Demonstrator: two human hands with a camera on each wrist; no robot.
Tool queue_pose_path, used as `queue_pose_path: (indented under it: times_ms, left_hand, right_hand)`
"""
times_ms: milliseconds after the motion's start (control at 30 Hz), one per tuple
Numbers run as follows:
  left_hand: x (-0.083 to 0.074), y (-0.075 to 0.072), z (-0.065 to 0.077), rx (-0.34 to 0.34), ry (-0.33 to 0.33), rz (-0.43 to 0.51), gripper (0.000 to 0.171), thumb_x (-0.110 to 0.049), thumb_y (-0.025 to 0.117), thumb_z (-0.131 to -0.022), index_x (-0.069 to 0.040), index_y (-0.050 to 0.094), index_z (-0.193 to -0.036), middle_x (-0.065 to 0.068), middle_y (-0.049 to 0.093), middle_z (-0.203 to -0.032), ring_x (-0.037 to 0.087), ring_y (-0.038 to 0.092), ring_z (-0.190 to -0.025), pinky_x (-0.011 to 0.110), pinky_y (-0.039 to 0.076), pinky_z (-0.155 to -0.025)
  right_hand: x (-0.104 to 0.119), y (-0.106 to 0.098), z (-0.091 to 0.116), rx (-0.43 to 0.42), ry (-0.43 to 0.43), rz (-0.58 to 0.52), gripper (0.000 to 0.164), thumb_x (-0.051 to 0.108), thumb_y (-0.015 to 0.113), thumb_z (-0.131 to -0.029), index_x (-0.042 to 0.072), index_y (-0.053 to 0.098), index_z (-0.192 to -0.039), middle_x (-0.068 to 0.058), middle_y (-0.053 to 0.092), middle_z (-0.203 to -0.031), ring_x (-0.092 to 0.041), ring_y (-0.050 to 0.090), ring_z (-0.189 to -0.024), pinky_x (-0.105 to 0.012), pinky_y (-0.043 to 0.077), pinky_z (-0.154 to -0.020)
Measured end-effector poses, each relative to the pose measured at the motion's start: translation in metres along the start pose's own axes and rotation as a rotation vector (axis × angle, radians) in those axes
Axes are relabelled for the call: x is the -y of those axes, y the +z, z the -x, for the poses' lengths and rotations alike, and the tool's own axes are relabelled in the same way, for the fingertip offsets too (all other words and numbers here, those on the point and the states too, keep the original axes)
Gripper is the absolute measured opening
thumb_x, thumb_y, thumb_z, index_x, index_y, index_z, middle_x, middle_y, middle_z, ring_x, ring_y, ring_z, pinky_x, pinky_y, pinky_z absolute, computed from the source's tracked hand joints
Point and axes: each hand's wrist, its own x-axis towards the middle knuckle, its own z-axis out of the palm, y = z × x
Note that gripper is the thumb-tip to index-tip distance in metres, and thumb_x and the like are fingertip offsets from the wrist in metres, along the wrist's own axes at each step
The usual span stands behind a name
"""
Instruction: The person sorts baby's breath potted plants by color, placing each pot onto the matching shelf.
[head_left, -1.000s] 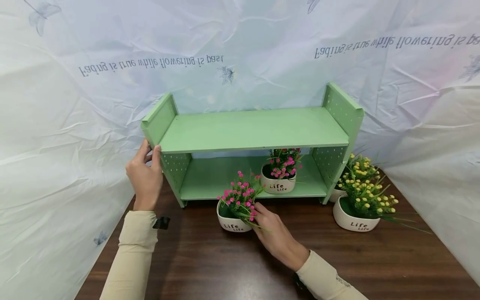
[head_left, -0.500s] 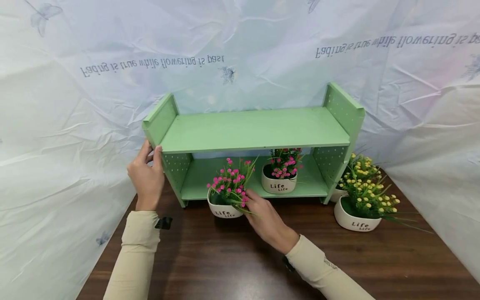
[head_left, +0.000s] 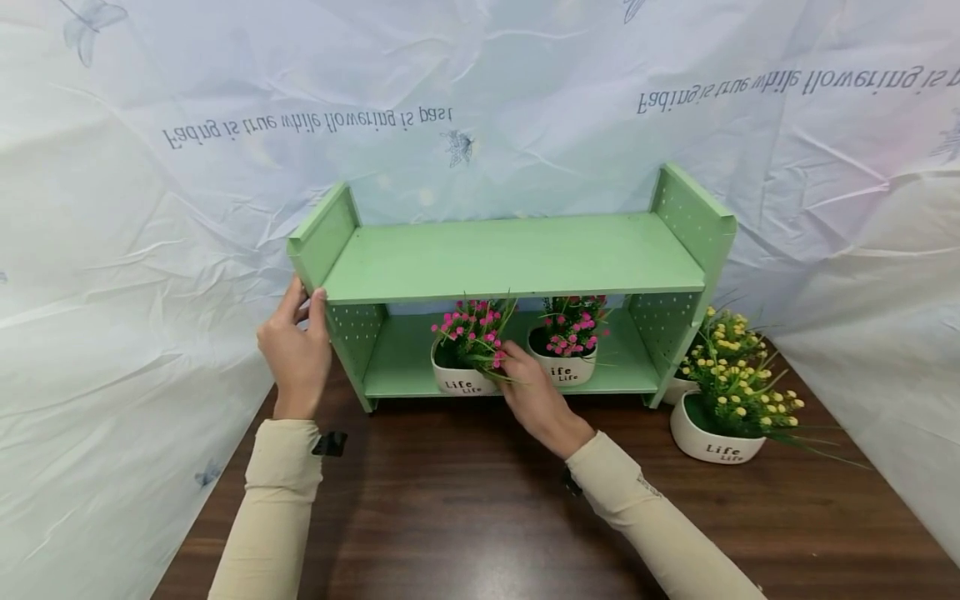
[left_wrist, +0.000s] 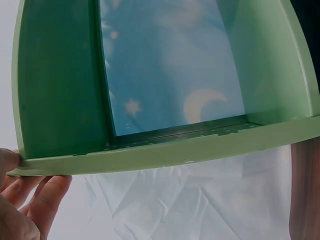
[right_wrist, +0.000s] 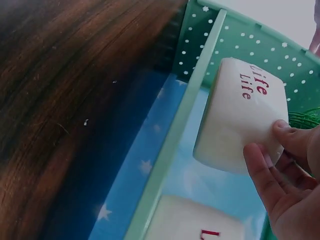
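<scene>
My left hand [head_left: 296, 354] grips the left side panel of a green two-tier shelf [head_left: 517, 258], thumb in front and fingers behind. In the left wrist view the fingers [left_wrist: 47, 200] wrap that panel's edge. With my right hand [head_left: 536, 396] I pinch the right end of a white flowerpot [head_left: 461, 382] holding pink flowers, at the front of the lower tier. The right wrist view shows thumb and fingers on this pot [right_wrist: 245, 117], marked "Life". Whether its base touches the shelf I cannot tell. A second pink-flowered pot [head_left: 577, 371] stands on the lower tier, partly behind my right hand.
Two white pots with yellow flowers stand on the table right of the shelf, one front pot [head_left: 716, 437] and one behind [head_left: 677, 387]. The brown wooden table [head_left: 450, 517] extends toward me. Printed fabric [head_left: 525, 108] hangs behind and at both sides.
My right hand has carried the pink-flowered pot from over the table up and forward to the lower tier's front. The left hand keeps its grip on the shelf's side.
</scene>
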Motion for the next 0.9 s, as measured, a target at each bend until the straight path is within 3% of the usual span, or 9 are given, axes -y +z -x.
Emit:
queue_pose_path:
  times_ms: [100,433,633,900]
  left_hand:
    - [0.000,0.000,0.000,0.007,0.008,-0.006,0.037,-0.021,0.069,-0.105,-0.018,0.071,-0.141,0.015,0.077,-0.120,0.035,0.079,-0.094,0.000,0.049,-0.078]
    - [0.001,0.002,0.001,0.004,-0.003,0.004,0.037,-0.019,0.068,-0.106,-0.019,0.070,-0.142,0.014,0.077,-0.120,0.038,0.079,-0.094,-0.002,0.047,-0.078]
    - [0.001,0.000,0.001,0.006,0.001,-0.006,0.037,-0.022,0.068,-0.105,-0.018,0.070,-0.142,0.015,0.077,-0.120,0.035,0.079,-0.095,0.002,0.051,-0.079]
    - [0.001,-0.001,0.002,0.004,0.004,-0.009,0.036,-0.023,0.069,-0.105,-0.018,0.071,-0.140,0.015,0.077,-0.119,0.035,0.079,-0.095,0.001,0.050,-0.079]
  right_hand:
    - [-0.004,0.004,-0.002,-0.010,0.020,0.000,0.018,-0.014,0.070,-0.094,0.002,0.068,-0.085,-0.012,0.063,-0.110,-0.022,0.068,-0.086,-0.030,0.060,-0.066]
    - [-0.008,0.013,-0.012,-0.027,0.060,-0.006,0.014,-0.007,0.069,-0.098,0.001,0.071,-0.087,-0.011,0.065,-0.105,-0.020,0.067,-0.084,-0.031,0.060,-0.067]
    - [-0.011,0.015,-0.016,-0.020,0.119,0.000,0.005,-0.001,0.073,-0.098,-0.005,0.075,-0.095,-0.019,0.067,-0.125,-0.031,0.072,-0.101,-0.039,0.064,-0.079]
    - [-0.016,0.021,-0.015,-0.003,0.135,-0.004,0.006,0.000,0.074,-0.098,-0.001,0.076,-0.103,-0.014,0.068,-0.122,-0.030,0.070,-0.104,-0.040,0.064,-0.082]
